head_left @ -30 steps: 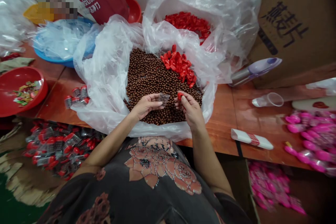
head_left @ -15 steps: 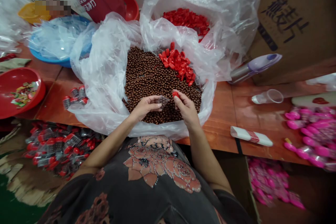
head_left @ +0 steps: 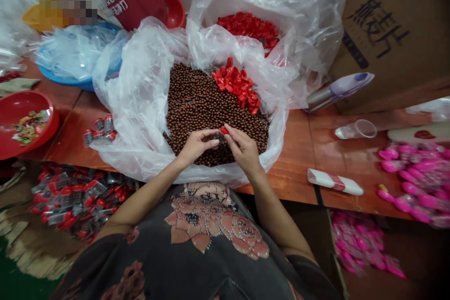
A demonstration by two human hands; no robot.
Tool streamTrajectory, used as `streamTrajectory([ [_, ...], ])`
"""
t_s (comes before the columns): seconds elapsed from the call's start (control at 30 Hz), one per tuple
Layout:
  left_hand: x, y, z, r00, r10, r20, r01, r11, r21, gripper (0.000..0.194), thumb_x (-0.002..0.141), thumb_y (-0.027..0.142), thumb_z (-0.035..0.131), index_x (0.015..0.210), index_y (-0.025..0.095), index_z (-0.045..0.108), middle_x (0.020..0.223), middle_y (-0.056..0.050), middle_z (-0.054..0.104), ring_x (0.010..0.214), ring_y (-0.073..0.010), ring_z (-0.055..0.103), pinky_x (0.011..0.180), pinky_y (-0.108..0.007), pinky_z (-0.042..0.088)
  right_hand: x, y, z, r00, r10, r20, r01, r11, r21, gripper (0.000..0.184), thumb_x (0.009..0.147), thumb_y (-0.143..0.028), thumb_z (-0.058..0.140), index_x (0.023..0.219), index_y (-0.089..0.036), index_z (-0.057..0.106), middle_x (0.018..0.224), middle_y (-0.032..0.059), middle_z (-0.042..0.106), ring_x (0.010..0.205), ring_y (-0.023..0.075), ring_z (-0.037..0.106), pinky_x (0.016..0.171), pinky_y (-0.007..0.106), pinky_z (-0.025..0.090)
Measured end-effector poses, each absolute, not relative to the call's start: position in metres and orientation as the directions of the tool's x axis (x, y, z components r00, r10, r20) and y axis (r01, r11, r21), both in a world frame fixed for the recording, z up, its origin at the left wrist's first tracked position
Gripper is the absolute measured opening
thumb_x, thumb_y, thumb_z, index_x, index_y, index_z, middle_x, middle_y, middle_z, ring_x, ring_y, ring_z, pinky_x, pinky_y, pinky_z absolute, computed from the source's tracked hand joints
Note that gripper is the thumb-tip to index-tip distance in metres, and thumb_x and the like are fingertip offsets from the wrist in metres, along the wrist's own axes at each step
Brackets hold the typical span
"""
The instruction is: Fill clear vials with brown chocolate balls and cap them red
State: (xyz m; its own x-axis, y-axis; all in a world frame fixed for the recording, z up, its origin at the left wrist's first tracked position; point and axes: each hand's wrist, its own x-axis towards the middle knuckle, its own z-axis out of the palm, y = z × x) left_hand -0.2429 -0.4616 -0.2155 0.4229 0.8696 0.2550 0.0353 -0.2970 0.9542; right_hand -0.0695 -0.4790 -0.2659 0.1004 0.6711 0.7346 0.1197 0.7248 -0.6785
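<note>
My left hand [head_left: 196, 146] is closed around a small clear plastic container [head_left: 221, 139], partly hidden by the fingers. Between the thumb and fingers of my right hand [head_left: 243, 148] is a red cap [head_left: 223, 130], held right at the container's mouth; whether it is seated I cannot tell. Both hands are over a heap of small brown balls [head_left: 200, 108] in an opened clear plastic bag [head_left: 140, 98]. Loose red caps [head_left: 237, 85] lie on the heap's far right part.
Several filled, red-capped containers [head_left: 101, 127] stand left of the bag; many more [head_left: 77, 197] lie below the table edge. Behind are a bag of red caps [head_left: 248, 28] and a blue basin [head_left: 82, 82]. Pink-capped items [head_left: 418, 173] and a cardboard box [head_left: 397, 70] are at right.
My right hand has moved left with the red cap, bringing it to the container in my left hand. The left hand has stayed nearly in place.
</note>
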Motion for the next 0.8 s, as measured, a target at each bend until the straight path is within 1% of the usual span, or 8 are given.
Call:
streamTrajectory([
  [0.23, -0.234, -0.463, -0.217, 0.334, 0.893, 0.3, 0.024, -0.327, 0.945, 0.045, 0.067, 0.024, 0.084, 0.111, 0.017, 0.077, 0.106, -0.006, 0.076, 0.091, -0.0178, 0.068, 0.09, -0.032, 0.054, -0.072, -0.47, -0.273, 0.045, 0.646, 0.762, 0.212, 0.739, -0.64, 0.071, 0.074, -0.037, 0.082, 0.14, -0.032, 0.055, 0.141, 0.0072, 0.059, 0.132, 0.029, 0.054, 0.117, 0.05, 0.039],
  [0.4, -0.227, -0.468, -0.218, 0.337, 0.899, 0.278, -0.026, -0.286, 0.958, 0.045, 0.067, 0.024, 0.083, 0.111, 0.017, 0.076, 0.107, -0.006, 0.076, 0.093, -0.018, 0.069, 0.091, -0.032, 0.054, -0.062, -0.469, -0.275, -0.003, 0.656, 0.755, 0.161, 0.745, -0.647, 0.075, 0.068, -0.036, 0.086, 0.136, -0.031, 0.055, 0.139, 0.0073, 0.058, 0.132, 0.0279, 0.053, 0.116, 0.048, 0.04],
  [0.43, -0.226, -0.469, -0.218, 0.343, 0.895, 0.285, -0.032, -0.293, 0.956, 0.044, 0.068, 0.024, 0.083, 0.111, 0.018, 0.075, 0.108, -0.007, 0.075, 0.095, -0.018, 0.068, 0.092, -0.032, 0.054, -0.059, -0.47, -0.276, 0.026, 0.675, 0.738, 0.114, 0.731, -0.673, 0.073, 0.07, -0.037, 0.085, 0.136, -0.031, 0.054, 0.136, 0.0066, 0.059, 0.127, 0.0262, 0.057, 0.112, 0.046, 0.045],
  [0.5, -0.225, -0.47, -0.215, 0.355, 0.888, 0.291, -0.032, -0.3, 0.953, 0.044, 0.069, 0.025, 0.083, 0.112, 0.017, 0.075, 0.11, -0.007, 0.075, 0.096, -0.0181, 0.068, 0.09, -0.032, 0.055, -0.053, -0.471, -0.276, 0.132, 0.739, 0.661, -0.037, 0.67, -0.742, 0.058, 0.078, -0.042, 0.078, 0.129, -0.03, 0.055, 0.116, 0.0034, 0.066, 0.1, 0.0196, 0.067, 0.09, 0.037, 0.057],
  [0.57, -0.225, -0.47, -0.214, 0.367, 0.889, 0.273, -0.016, -0.287, 0.958, 0.046, 0.07, 0.026, 0.082, 0.114, 0.016, 0.074, 0.109, -0.007, 0.074, 0.093, -0.0178, 0.067, 0.084, -0.032, 0.057, -0.049, -0.471, -0.276, 0.23, 0.807, 0.545, -0.208, 0.588, -0.782, 0.039, 0.083, -0.045, 0.072, 0.115, -0.028, 0.058, 0.087, -0.0026, 0.065, 0.067, 0.0129, 0.063, 0.062, 0.028, 0.056],
  [0.63, -0.225, -0.468, -0.213, 0.375, 0.89, 0.26, 0.012, -0.285, 0.958, 0.047, 0.07, 0.025, 0.082, 0.115, 0.016, 0.073, 0.109, -0.008, 0.074, 0.091, -0.0175, 0.067, 0.082, -0.031, 0.057, -0.047, -0.469, -0.276, 0.29, 0.835, 0.467, -0.294, 0.542, -0.787, 0.035, 0.08, -0.045, 0.074, 0.105, -0.027, 0.059, 0.075, -0.0054, 0.062, 0.058, 0.0111, 0.058, 0.053, 0.024, 0.051],
  [0.7, -0.225, -0.467, -0.214, 0.384, 0.883, 0.269, 0.054, -0.313, 0.948, 0.047, 0.07, 0.024, 0.082, 0.115, 0.015, 0.073, 0.111, -0.008, 0.074, 0.094, -0.0178, 0.067, 0.086, -0.031, 0.056, -0.047, -0.469, -0.276, 0.327, 0.815, 0.479, -0.256, 0.564, -0.785, 0.036, 0.081, -0.044, 0.074, 0.11, -0.027, 0.061, 0.084, -0.0024, 0.068, 0.072, 0.0138, 0.065, 0.063, 0.026, 0.055],
  [0.8, -0.225, -0.465, -0.219, 0.402, 0.863, 0.307, 0.123, -0.383, 0.915, 0.043, 0.071, 0.024, 0.08, 0.113, 0.015, 0.074, 0.111, -0.008, 0.075, 0.097, -0.0185, 0.068, 0.093, -0.033, 0.052, -0.048, -0.469, -0.277, 0.197, 0.723, 0.663, 0.011, 0.674, -0.738, 0.051, 0.087, -0.045, 0.067, 0.134, -0.03, 0.056, 0.122, 0.0044, 0.069, 0.111, 0.0213, 0.065, 0.098, 0.041, 0.054],
])
